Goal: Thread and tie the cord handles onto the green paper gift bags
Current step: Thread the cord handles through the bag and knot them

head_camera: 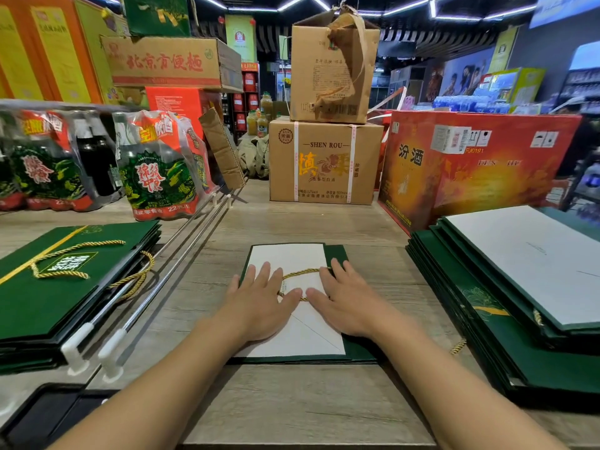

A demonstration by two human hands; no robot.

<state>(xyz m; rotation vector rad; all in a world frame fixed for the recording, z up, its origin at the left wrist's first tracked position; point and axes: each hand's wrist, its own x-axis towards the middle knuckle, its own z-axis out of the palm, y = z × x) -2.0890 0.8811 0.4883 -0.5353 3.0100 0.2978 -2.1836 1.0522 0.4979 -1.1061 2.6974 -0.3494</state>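
Both hands, left hand (259, 300) and right hand (347, 300), press a flat bag (302, 339) on the worktop (292, 401), fingers (259, 274) spread over its gold cord (302, 272).

bag stacks (65, 287) flank sides, boxes (324, 160) behind

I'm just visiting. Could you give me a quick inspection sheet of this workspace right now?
Surface: wood-grain tabletop.
Job's things: flat green paper gift bag, white face up, gold twisted cord looped on it; stack of corded green bags at left; stack of flat green bags at right.
Clutter: two metal rods; shrink-wrapped bottle packs; brown cardboard boxes; red carton.
Grips: left hand and right hand press flat on the bag, fingers straight.
Cables: nothing seen.
Surroundings: shop shelving, ceiling strip lights.
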